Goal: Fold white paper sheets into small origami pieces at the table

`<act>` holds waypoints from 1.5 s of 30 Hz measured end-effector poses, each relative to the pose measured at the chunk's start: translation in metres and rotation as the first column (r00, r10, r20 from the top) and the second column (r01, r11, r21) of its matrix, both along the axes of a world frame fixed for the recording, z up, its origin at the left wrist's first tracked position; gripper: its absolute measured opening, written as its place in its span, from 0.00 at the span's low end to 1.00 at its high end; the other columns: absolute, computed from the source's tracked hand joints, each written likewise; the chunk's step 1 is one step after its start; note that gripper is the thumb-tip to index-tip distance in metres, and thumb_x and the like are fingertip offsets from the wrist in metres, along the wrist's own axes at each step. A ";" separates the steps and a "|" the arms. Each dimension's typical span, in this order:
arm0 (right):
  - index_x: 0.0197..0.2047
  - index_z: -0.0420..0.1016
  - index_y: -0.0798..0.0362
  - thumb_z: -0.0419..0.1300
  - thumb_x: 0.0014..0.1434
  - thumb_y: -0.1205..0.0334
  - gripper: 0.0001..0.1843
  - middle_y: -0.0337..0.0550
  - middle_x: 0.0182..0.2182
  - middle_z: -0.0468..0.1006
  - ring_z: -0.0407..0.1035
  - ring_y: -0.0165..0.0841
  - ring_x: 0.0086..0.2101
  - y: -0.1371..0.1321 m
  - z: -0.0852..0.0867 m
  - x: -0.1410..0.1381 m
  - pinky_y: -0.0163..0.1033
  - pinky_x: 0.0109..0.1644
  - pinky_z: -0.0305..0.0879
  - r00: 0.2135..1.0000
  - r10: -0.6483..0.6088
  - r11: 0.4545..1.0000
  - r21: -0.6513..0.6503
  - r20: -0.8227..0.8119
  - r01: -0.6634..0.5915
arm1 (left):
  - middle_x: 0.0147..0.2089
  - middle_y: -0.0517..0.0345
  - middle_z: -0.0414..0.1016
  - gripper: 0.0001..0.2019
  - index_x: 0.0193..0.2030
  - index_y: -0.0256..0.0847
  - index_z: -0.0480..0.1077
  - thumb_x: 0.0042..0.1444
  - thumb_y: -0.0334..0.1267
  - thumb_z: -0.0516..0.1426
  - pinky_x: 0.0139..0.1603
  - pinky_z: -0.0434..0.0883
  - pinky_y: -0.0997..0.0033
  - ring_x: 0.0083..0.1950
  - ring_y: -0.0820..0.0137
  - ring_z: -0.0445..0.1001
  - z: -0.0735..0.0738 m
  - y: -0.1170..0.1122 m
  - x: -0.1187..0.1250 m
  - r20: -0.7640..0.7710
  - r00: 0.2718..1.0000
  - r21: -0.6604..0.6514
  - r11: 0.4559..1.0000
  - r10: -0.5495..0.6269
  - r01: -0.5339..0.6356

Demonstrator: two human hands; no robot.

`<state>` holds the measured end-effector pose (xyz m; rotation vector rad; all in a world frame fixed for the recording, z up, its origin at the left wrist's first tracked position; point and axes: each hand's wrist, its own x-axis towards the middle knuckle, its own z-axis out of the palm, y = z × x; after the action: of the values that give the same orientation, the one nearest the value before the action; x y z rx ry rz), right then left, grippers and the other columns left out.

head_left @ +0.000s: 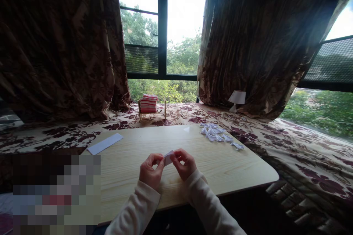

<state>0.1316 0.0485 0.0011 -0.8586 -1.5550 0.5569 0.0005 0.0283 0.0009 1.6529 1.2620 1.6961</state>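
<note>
Between my two hands, just above the table, is a small folded piece of white paper (168, 158). My left hand (152, 170) pinches its left side between thumb and fingers. At the right edge, my right hand (184, 163) pinches it the same way. Several folded white paper pieces (213, 132) lie in a group at the table's far right. A flat stack of white paper strips (105, 144) rests near the far left edge. One more small white piece (186, 129) lies by the back edge.
The pale wooden table (132, 187) stands against a ledge with flowered cloth (190, 112). On the ledge are a small rack (165, 110) with folded pink-striped cloths (149, 103) and a white lamp (237, 98). Blurred blocks hide the lower left.
</note>
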 end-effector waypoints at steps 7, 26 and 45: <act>0.26 0.67 0.55 0.56 0.50 0.67 0.02 0.41 0.27 0.70 0.65 0.29 0.27 0.000 0.000 0.002 0.32 0.26 0.61 1.000 0.017 0.999 0.032 -0.016 -0.017 | 0.30 0.56 0.72 0.03 0.26 0.37 0.67 0.46 0.35 0.56 0.34 0.70 0.72 0.32 0.69 0.72 0.002 -0.001 0.001 -0.031 0.999 -0.001 1.000 -0.023 0.023; 0.25 0.67 0.54 0.59 0.46 0.69 0.03 0.39 0.25 0.69 0.63 0.28 0.25 0.004 -0.009 0.000 0.33 0.28 0.62 0.976 0.127 0.992 0.005 -0.177 -0.128 | 0.28 0.56 0.70 0.10 0.35 0.34 0.69 0.49 0.38 0.53 0.31 0.66 0.73 0.30 0.70 0.69 0.001 -0.001 0.003 -0.101 0.985 -0.159 0.980 -0.139 0.122; 0.22 0.68 0.56 0.60 0.48 0.58 0.10 0.36 0.17 0.68 0.60 0.25 0.20 0.003 -0.009 0.002 0.31 0.24 0.57 0.959 0.197 0.954 -0.188 -0.202 -0.235 | 0.22 0.61 0.62 0.12 0.23 0.36 0.69 0.51 0.39 0.51 0.27 0.58 0.74 0.26 0.72 0.61 0.017 -0.011 0.004 -0.173 0.953 -0.186 0.958 -0.249 0.217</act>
<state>0.1340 0.0518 -0.0076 -0.7746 -1.4480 0.9479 0.0041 0.0168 0.0181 1.8211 1.2020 1.2800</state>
